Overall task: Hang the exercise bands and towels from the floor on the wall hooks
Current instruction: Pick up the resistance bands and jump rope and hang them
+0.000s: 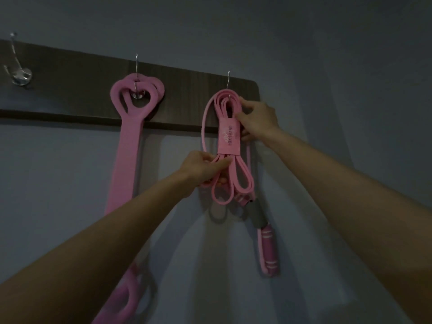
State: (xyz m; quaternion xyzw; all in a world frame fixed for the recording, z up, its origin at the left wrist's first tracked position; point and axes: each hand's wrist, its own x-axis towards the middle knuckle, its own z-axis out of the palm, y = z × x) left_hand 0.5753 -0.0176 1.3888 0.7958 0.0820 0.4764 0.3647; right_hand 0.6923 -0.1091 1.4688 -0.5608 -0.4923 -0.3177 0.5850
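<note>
Exercise bands hang against a grey wall point(327, 66), which lies bare to the right of a dark wooden hook board point(70, 90). The board's rounded right end stops just past the last hook.

A wide pink band point(125, 148) drops from the middle hook point(136, 66) by its heart-shaped loops, and its lower end runs past the bottom edge of the view.

A coiled pink band point(228, 139), bound by a printed sleeve, has its top loops at the right hook point(228, 79). One loose strand bows out to the left.

The right hand point(257, 120) curls its fingers round the coil's upper strands beside the sleeve. The left hand point(201, 168) pinches the loops just under it.

A pink jump-rope handle point(268, 249) with a grey collar dangles below the coil. The left hook point(19, 73) carries nothing.
</note>
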